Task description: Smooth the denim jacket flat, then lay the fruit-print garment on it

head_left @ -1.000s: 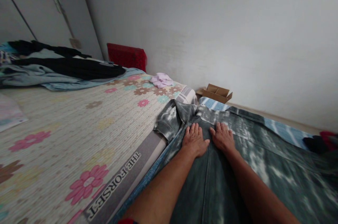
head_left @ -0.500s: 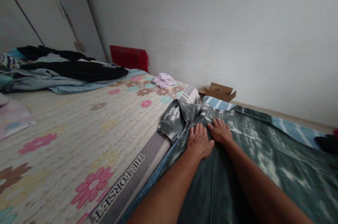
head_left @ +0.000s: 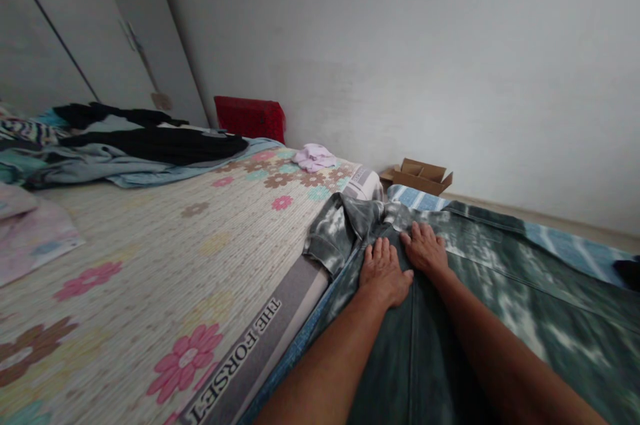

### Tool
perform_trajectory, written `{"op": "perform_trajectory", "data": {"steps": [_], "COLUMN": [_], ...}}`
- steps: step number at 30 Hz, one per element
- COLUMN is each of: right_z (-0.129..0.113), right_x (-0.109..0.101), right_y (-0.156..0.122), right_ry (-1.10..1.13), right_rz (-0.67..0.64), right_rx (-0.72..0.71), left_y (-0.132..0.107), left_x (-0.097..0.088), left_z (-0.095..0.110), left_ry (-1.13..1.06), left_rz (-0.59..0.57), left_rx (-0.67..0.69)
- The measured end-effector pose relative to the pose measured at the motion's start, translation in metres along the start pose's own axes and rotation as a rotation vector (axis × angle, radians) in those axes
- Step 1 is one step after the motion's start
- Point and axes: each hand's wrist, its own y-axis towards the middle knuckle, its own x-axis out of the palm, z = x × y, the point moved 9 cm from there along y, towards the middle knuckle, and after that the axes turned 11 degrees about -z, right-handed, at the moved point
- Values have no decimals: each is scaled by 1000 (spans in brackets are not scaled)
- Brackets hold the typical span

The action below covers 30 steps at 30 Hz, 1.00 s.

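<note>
A grey-green washed denim garment (head_left: 490, 305) lies spread flat on a blue striped cloth (head_left: 560, 241). My left hand (head_left: 385, 271) rests palm down on the garment near its collar, fingers together and flat. My right hand (head_left: 425, 248) lies flat beside it, the two thumbs nearly touching. A sleeve or collar part (head_left: 335, 231) of the garment is bunched up against the edge of the mattress.
A flower-patterned mattress (head_left: 165, 258) with "THE FORSET" on its side lies to the left. On it are dark and blue clothes (head_left: 135, 145) and a small lilac cloth (head_left: 314, 157). A red crate (head_left: 250, 118) and a cardboard box (head_left: 420, 176) stand by the wall.
Both hands slid slightly along the denim and drew closer together, staying flat on it. The view shifted a little to the left.
</note>
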Motion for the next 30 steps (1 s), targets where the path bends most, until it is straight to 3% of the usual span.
{"op": "perform_trajectory", "data": {"steps": [4, 13, 19, 25, 30], "right_z": [-19, -6, -19, -16, -31], "right_x": [8, 2, 6, 1, 5], "right_y": [0, 11, 3, -2, -12], "right_ry": [-69, -11, -51, -43, -75], "right_rz": [-116, -70, -126, -94, -139], "right_rx": [-219, -47, -229, -120, -288], "left_y": [2, 2, 3, 3, 3], "left_x": [1, 1, 1, -1, -1], "left_z": [0, -1, -1, -1, -2], "left_ry": [2, 26, 24, 22, 25], "left_rz": [2, -15, 3, 4, 39], "left_rx": [-7, -6, -3, 4, 12]}}
